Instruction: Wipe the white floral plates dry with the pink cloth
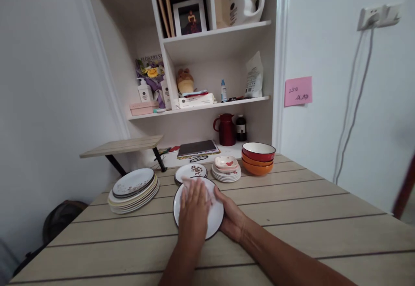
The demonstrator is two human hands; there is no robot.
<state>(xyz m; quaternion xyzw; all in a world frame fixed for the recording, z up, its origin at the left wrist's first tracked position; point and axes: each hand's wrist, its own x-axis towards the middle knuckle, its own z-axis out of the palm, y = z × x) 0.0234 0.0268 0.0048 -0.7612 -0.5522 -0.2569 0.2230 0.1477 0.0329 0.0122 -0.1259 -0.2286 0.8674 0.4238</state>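
Note:
A white plate (214, 223) with a dark rim is tilted up toward me over the table. My right hand (232, 216) grips its right edge, thumb on the front and the other fingers behind, mostly hidden. Across the plate's face lies my left hand (194, 206), pressing a pale pink cloth (187, 182) against it; most of the cloth is covered by the fingers. Just behind stands a small stack of flower-patterned plates (191, 171), partly hidden by the held plate.
At left is a tall stack of larger plates (134, 191), near a small raised shelf (121, 146). Small dishes (226, 171) and stacked red and orange bowls (258, 159) stand at the back right. Behind are a laptop (197, 148), glasses (199, 159) and a red jug (227, 130).

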